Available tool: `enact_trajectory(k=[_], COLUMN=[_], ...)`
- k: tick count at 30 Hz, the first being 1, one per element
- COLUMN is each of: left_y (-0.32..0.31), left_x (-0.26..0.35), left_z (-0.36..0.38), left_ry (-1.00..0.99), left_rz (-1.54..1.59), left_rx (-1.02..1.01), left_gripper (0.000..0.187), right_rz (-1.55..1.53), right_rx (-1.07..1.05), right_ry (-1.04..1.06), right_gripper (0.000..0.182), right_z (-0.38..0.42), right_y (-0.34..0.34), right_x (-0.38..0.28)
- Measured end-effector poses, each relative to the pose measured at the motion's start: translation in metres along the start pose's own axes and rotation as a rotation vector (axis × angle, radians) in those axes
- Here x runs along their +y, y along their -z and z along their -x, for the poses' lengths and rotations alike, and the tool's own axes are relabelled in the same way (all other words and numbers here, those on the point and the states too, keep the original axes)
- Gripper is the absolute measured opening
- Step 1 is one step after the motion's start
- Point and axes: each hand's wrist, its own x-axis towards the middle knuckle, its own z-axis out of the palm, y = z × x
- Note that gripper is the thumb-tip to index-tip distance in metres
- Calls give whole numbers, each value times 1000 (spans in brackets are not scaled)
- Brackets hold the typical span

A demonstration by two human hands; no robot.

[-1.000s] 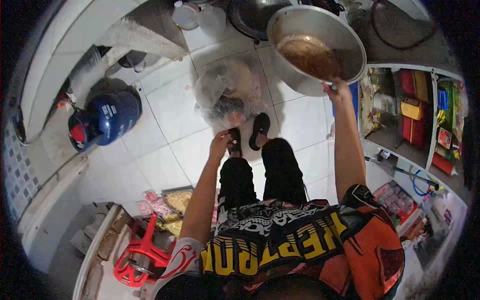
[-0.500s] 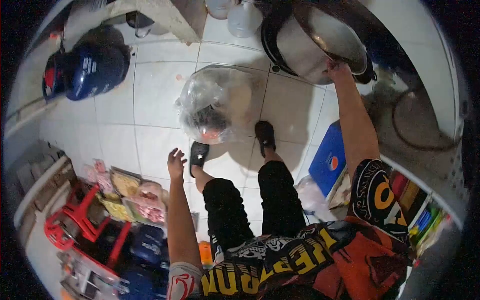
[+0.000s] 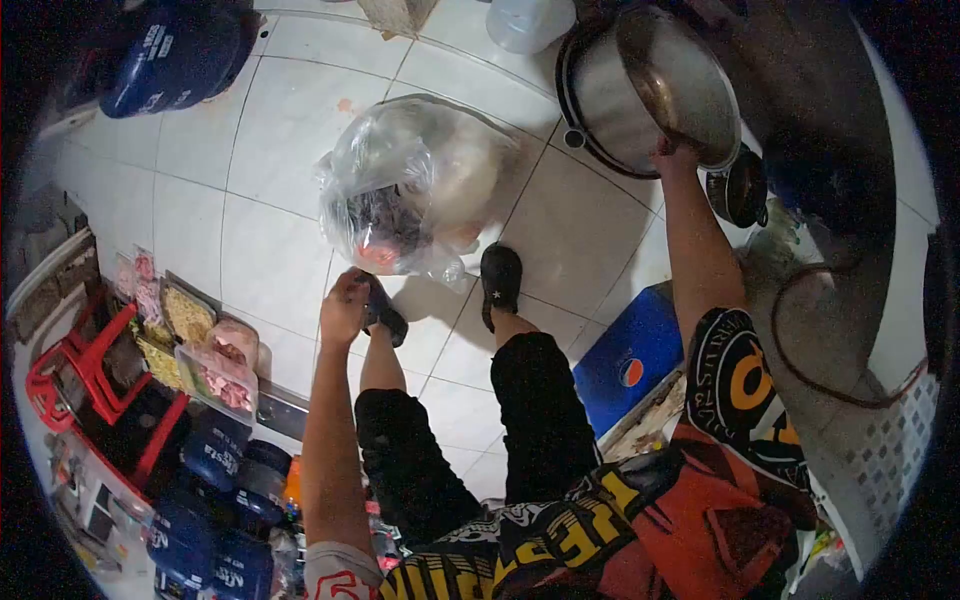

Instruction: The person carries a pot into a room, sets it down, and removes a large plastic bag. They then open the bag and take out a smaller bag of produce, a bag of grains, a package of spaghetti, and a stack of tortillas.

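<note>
On the upper right, my right hand is closed on the rim of a large metal pot. The pot's open mouth is turned toward me, and shadow covers part of its inside. My left hand hangs over the floor with its fingers curled together, and nothing shows in them. In this view it lies just below a clear plastic bag on the floor, which has dark and reddish contents. A dark round pan is beside the pot, right of my right wrist.
A white plastic container stands left of the pot. A blue Pepsi panel is by my right leg. Food trays, a red plastic stool and blue gas cylinders line the left side. A brown hose curves at right.
My left hand has gone from spread fingers to curled ones and is nearer the bag. The pot has shifted off the dark pan, which shows more now. The whole view has turned.
</note>
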Motion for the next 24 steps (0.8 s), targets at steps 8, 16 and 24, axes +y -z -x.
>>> enact_trajectory(k=[8,16,24], left_y=[-18,-50,-65], left_x=[-22,-32,-65], left_z=[10,-99,-232], left_ry=[4,-40,-334], left_rz=[4,-420,-920], left_rx=[6,213,421], left_gripper=[31,66,40], right_rz=[357,1058,2090], right_rx=[-302,-435,-1174], right_ry=[-283,-320,851], right_gripper=[41,34,75], right_z=[111,185,282], right_y=[30,82,41], right_x=[23,180,330])
